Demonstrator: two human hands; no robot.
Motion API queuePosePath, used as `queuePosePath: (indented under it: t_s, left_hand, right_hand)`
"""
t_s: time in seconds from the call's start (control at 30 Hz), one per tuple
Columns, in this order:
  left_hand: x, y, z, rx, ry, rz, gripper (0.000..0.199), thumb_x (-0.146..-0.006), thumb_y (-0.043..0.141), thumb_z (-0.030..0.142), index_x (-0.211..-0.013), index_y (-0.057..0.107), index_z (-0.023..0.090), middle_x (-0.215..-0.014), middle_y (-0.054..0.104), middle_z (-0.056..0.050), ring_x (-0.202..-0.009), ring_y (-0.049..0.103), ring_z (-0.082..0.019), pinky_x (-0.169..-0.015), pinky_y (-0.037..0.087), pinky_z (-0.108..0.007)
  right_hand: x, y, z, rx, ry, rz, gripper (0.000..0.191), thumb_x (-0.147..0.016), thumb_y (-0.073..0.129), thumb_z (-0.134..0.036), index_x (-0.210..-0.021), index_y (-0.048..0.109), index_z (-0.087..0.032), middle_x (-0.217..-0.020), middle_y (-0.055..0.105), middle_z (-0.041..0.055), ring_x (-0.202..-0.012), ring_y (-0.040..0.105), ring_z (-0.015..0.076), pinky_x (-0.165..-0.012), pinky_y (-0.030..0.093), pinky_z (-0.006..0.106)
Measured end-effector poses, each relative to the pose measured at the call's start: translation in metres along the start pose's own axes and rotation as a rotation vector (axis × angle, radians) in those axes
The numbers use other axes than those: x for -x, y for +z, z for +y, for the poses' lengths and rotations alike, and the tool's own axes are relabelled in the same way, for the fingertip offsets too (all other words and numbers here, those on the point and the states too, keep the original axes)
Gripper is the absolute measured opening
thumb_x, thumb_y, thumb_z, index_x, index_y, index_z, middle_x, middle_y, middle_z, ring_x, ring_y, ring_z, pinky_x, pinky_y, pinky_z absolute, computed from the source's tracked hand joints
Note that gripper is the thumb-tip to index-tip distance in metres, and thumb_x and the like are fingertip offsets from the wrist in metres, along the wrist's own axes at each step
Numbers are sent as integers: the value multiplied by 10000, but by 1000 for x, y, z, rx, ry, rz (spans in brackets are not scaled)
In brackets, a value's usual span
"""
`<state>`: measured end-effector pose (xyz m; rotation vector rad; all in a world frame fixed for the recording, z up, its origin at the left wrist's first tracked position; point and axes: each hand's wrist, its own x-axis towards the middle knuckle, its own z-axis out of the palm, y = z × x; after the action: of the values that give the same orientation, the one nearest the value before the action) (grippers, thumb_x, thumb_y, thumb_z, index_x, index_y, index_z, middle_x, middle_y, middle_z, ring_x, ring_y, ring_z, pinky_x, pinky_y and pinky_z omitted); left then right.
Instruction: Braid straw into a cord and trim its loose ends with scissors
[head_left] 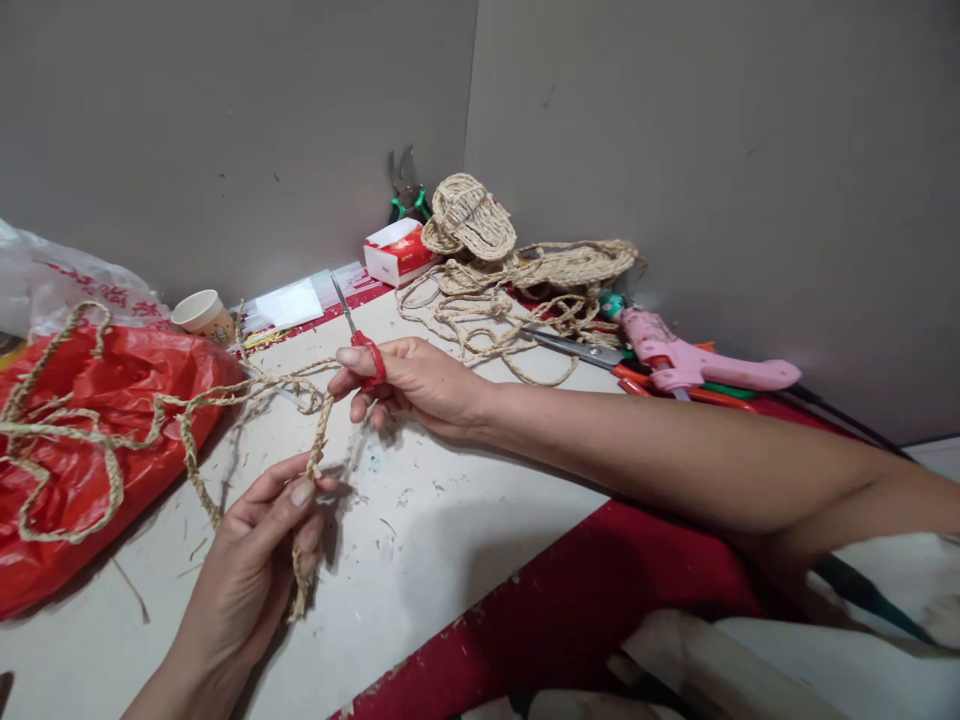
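rope (321,430) part-hidden by left hand (259,540)

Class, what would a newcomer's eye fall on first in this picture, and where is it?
Probably the glossy red plastic bag at the left, with braided straw-coloured rope lying across it. Near the centre, the right hand holds red-handled metal scissors while the left hand pinches the rope. At the right lies a pink plastic glue gun.

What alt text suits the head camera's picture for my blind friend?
A person's left hand and right hand hold a braided cord, the right also gripping red-handled scissors. A red bag lies at left, a pink glue gun at right.
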<state>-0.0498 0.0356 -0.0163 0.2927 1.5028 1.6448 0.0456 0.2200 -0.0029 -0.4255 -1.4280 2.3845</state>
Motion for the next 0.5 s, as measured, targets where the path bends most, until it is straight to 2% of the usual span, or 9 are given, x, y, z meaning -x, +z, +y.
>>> queuePosePath:
  t_s: [0.1, 0.2, 0.27, 0.33, 0.4, 0.5]
  left_hand:
    - [0, -4, -2, -98, 118, 26, 370, -650, 829, 236, -998, 707, 231, -816, 631, -1, -448, 418, -37, -385, 343, -151]
    - [6, -1, -3, -313, 321, 163, 466, -595, 860, 233, -1037, 718, 268, -869, 590, 21, -487, 447, -41, -424, 367, -155]
    - [12, 3, -3, -472, 474, 264, 439, -581, 863, 220, -1003, 747, 264, -892, 611, 4, -553, 498, -70, -491, 406, -165]
    - [17, 8, -2, -576, 578, 306, 323, -615, 837, 208, -926, 775, 273, -887, 646, -15, -636, 535, -113, -573, 438, -182]
    - [20, 9, -1, -628, 618, 302, 211, -660, 802, 196, -845, 789, 295, -875, 676, -21, -733, 566, -153, -683, 465, -208]
    - [18, 5, -3, -677, 613, 314, 191, -680, 785, 196, -829, 793, 314, -878, 707, -17, -835, 606, -188, -822, 466, -252]
  right_hand:
    - [1, 0, 1, 25, -11, 5, 303, -837, 651, -386, -721, 668, -107, -605, 649, 16, -476, 545, 48, -417, 415, 131]
    - [4, 1, 3, 67, -27, -32, 338, -785, 693, -443, -726, 677, -111, -588, 649, 14, -478, 542, 51, -430, 418, 136]
    - [6, 3, 4, 84, -36, -46, 367, -757, 709, -475, -724, 681, -110, -573, 642, 12, -479, 541, 52, -434, 417, 140]
    - [7, 5, 4, 84, -44, -45, 387, -737, 719, -493, -717, 681, -108, -567, 636, 9, -483, 543, 54, -434, 414, 143]
    - [9, 6, 4, 89, -51, -47, 391, -723, 728, -494, -714, 681, -106, -569, 634, 5, -484, 542, 53, -432, 408, 146]
    - [10, 7, 3, 117, -61, -49, 381, -728, 726, -483, -711, 681, -105, -591, 641, 6, -481, 533, 45, -432, 400, 147]
